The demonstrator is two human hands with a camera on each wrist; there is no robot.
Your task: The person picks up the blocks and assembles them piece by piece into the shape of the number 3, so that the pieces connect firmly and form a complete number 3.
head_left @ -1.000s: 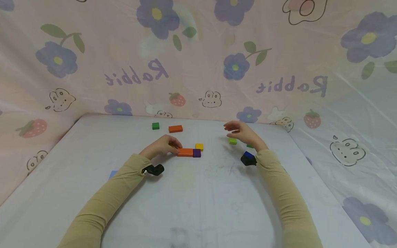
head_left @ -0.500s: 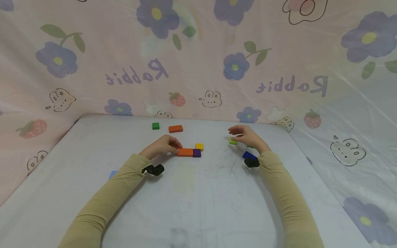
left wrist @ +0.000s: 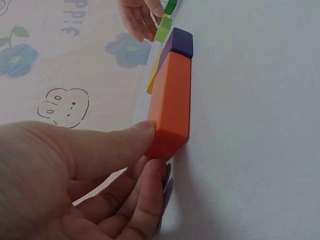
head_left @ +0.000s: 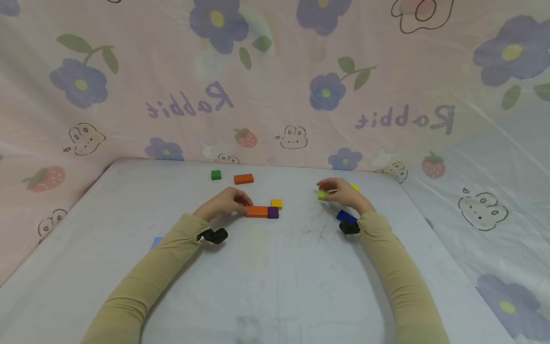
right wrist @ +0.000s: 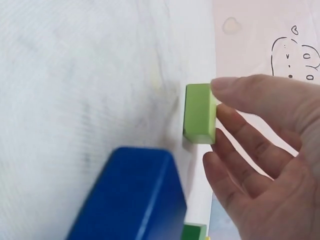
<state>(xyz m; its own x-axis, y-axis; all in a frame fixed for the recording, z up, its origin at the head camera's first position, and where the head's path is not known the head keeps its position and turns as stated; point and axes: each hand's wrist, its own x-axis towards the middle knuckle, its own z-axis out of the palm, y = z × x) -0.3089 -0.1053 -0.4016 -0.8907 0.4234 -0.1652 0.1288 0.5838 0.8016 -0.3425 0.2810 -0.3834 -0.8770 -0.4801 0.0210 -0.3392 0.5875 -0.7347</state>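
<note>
My left hand (head_left: 224, 201) pinches the near end of a long orange block (left wrist: 172, 100) lying on the table. A purple block (head_left: 272, 212) touches that block's right end, and a yellow block (head_left: 277, 204) sits just behind. My right hand (head_left: 343, 192) holds a small light green block (right wrist: 200, 112) between thumb and fingers; the block seems to rest on the table. Near the right wrist lies a dark blue block (right wrist: 135, 195). Part of a darker green block (right wrist: 194, 232) shows beyond it in the right wrist view.
At the back left are a green block (head_left: 216, 175) and another orange block (head_left: 243, 178). A yellow block (head_left: 354, 187) peeks out behind the right hand. A light blue block (head_left: 156, 242) is partly hidden by the left sleeve. Patterned curtains surround the white table (head_left: 266, 286).
My right hand moved slightly right and down to the light green block, and its fingers closed about it. A yellow block came into view behind that hand. My left hand stayed still.
</note>
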